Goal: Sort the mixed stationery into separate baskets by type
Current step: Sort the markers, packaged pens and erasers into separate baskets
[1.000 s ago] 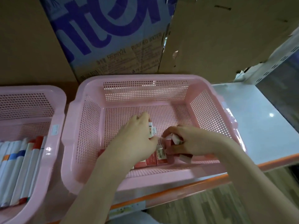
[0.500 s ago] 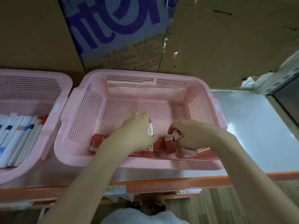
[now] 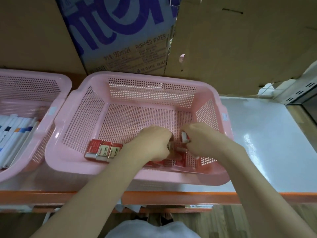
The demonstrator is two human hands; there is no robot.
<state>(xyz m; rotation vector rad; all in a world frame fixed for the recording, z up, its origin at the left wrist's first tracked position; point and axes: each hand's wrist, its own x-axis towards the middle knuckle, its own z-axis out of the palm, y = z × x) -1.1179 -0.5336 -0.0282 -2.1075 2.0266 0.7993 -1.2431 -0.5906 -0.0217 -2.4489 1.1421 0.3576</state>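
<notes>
Crowding is the risk: in the pink basket (image 3: 80, 117) on the worktop (image 3: 267, 145), both hands work close together over the red erasers (image 3: 103, 151) along the near wall, so one could knock the row askew. The left hand (image 3: 152, 143) curls over erasers beneath it; the right hand (image 3: 204, 140) pinches one eraser (image 3: 185, 137) just beside

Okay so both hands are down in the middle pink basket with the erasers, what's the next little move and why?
Probably set the eraser that the right hand pinches down beside the row of erasers lying along the basket's near wall. The left hand is working at that same row.
</notes>
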